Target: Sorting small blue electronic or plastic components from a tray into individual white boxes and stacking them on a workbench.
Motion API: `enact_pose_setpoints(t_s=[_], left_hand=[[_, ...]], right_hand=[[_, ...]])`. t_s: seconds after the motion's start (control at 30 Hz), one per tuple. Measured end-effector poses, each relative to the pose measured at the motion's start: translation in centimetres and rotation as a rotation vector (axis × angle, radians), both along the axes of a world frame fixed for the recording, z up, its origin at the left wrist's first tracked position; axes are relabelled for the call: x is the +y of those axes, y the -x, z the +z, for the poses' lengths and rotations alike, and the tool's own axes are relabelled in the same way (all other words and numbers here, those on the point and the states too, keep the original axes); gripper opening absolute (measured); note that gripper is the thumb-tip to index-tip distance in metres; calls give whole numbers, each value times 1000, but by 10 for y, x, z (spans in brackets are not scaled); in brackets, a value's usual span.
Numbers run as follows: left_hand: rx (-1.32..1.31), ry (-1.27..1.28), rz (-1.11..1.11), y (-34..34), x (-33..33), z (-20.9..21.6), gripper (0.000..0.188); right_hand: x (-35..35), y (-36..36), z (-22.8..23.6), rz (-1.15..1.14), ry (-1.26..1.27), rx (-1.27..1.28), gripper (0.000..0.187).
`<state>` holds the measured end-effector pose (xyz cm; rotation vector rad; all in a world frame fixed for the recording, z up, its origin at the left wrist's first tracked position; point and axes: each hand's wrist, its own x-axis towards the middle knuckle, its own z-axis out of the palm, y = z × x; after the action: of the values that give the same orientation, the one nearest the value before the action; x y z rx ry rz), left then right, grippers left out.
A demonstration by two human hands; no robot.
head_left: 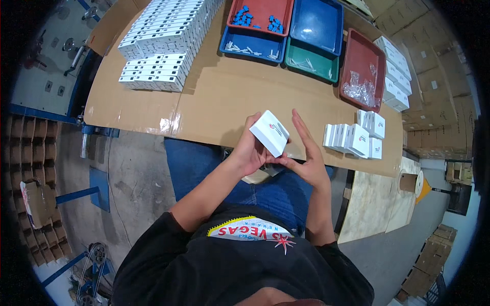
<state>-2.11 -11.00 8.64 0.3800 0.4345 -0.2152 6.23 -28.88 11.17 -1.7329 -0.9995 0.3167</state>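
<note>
A small white box [270, 133] with a little printed mark is held tilted above the near edge of the table. My left hand [247, 153] is wrapped round it from the left and below. My right hand [311, 162] is close by on the right, its fingers stretched upward and its palm facing the box. The right thumb reaches toward the lower end of the box; whether it touches cannot be made out. To the right of that hand, several similar white boxes [356, 138] stand in a small group on the cardboard-covered table [214, 109].
Tall rows of white units [158, 46] stand at the back left. Trays hold blue parts [242, 18], pale pins [247, 49] and clear plastic bits [360, 89]; a blue tray [316, 23] sits behind the green tray [312, 73]. More white boxes [395, 74] line the right edge.
</note>
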Motion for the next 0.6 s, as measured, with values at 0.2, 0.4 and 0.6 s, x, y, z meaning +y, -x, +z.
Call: enact_pose_setpoints(t_s=[0.2, 0.4, 0.6], left_hand=[[20, 11, -228, 2, -5, -14, 84], [52, 66, -5, 8, -9, -33, 84], [72, -295, 164, 8, -20, -34, 59]], right_hand=[[2, 2, -12, 172, 44, 136, 67], [24, 11, -24, -192, 53, 23, 53], [32, 16, -33, -191, 121, -154, 53]])
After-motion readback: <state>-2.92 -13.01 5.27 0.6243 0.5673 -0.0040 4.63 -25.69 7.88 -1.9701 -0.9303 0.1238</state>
